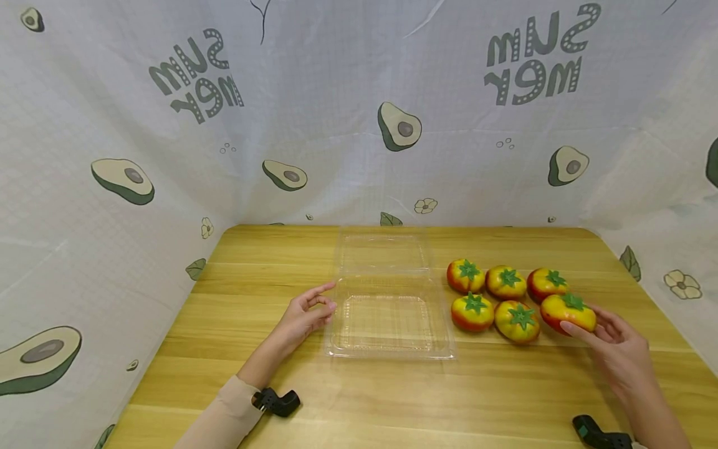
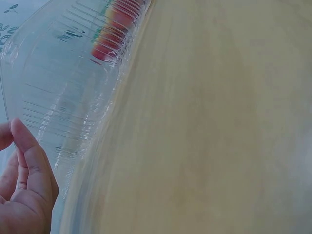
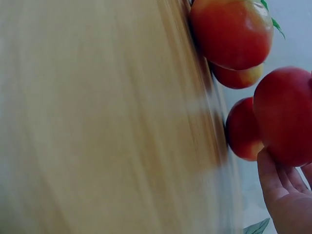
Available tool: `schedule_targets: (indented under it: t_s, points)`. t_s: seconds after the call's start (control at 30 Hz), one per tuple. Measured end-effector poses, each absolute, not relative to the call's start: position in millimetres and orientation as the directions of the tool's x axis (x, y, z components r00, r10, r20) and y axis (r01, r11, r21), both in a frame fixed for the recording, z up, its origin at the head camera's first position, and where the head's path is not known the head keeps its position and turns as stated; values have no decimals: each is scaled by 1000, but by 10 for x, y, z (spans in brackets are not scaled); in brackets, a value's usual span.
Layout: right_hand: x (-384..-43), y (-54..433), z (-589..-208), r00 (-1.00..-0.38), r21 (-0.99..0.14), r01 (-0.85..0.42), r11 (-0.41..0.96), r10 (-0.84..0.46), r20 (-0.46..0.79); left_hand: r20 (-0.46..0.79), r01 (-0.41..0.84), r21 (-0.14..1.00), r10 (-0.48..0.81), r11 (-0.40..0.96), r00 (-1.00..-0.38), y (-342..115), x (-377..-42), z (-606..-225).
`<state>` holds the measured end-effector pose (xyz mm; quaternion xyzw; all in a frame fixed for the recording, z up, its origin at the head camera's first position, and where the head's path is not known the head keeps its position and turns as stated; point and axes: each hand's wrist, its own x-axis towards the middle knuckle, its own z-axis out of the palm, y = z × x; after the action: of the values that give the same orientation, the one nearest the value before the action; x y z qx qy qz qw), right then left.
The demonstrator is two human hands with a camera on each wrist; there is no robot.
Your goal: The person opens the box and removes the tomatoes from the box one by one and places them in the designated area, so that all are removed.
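A clear plastic clamshell container (image 1: 387,352) lies on the table with its lid (image 1: 384,252) folded back away from me. At its left edge, my left hand (image 1: 303,318) pinches the rim between thumb and finger; the rim (image 2: 6,92) also shows in the left wrist view. My right hand (image 1: 622,349) holds a red-and-yellow tomato (image 1: 566,313) with a green leafy top. This tomato (image 3: 285,117) is raised off the table in the right wrist view. Several similar tomatoes (image 1: 517,321) rest in two rows between the container and my right hand.
The wooden table (image 1: 247,274) meets a white curtain (image 1: 336,93) printed with avocados at the back and sides. A black wrist device (image 1: 276,402) sits on the left sleeve, and another black device (image 1: 600,434) is at the right wrist.
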<state>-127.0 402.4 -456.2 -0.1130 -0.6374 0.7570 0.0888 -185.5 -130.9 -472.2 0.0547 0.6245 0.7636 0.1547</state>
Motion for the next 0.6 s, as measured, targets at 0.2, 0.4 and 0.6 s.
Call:
schedule_targets:
  t_s: [0.2, 0.4, 0.6]
  points:
    - [-1269, 4056, -4615, -955, -991, 57, -119, 284, -89, -111, -171, 970, 307, -175, -945, -1313, -1852, -4724]
    - [-1282, 4085, -4662, -947, -991, 109, -72, 295, -125, -111, -171, 969, 305, -180, -946, -1309, -1852, -4725]
    - [-1289, 4111, -4700, -950, -990, 114, -85, 282, -133, -109, -168, 970, 302, -176, -947, -1306, -1858, -4726]
